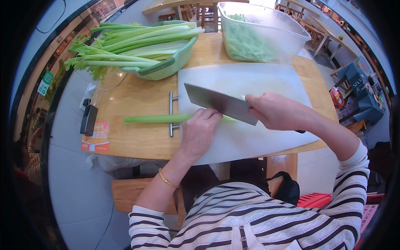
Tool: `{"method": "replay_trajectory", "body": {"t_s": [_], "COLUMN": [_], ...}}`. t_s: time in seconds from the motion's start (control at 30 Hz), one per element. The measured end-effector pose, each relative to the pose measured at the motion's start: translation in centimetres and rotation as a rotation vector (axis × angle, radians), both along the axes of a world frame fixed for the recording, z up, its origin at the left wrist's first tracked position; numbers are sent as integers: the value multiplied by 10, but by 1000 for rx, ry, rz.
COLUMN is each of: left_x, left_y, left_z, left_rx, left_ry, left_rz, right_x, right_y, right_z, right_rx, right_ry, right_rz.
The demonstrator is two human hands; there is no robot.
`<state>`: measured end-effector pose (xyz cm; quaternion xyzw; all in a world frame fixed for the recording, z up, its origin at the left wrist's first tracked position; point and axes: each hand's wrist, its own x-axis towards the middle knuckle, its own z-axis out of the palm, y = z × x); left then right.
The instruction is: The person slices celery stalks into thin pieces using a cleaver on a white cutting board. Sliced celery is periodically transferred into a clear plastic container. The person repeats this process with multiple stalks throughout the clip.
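Observation:
My right hand [275, 109] grips the handle of a Chinese cleaver [218, 104], whose broad blade slants over the white cutting board [259, 143]. Beneath my left hand [201, 126] lies a celery stalk [153, 118], held down by bent fingers close to the blade. The stalk runs left past the board's metal handle [171, 114] and onto the wooden table. Some pale green celery shows on the board at the right of my left fingers. The blade hides part of the board and of what lies behind it.
A green plastic basin [175, 64] piled with long celery stalks [140, 43] stands at the back left. Behind the board is a translucent plastic tub [265, 34] holding cut greens. A black box-shaped device [89, 120] and an orange printed card [97, 139] are at the table's left edge.

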<state>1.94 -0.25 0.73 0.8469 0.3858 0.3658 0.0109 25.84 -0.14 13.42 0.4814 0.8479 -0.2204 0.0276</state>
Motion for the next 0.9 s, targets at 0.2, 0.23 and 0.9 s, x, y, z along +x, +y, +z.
{"method": "replay_trajectory", "body": {"t_s": [0.2, 0.23, 0.9], "left_x": [-7, -7, -7], "left_y": [-1, -2, -2], "left_z": [1, 2, 2], "left_rx": [12, 11, 3], "left_ry": [41, 48, 33], "left_rz": [12, 21, 26], "right_x": [2, 1, -6], "right_y": [-8, -7, -9], "right_z": [-4, -8, -1], "right_rx": [-18, -18, -16], "right_ry": [-39, -32, -108], "right_rz": [-9, -17, -4]}}
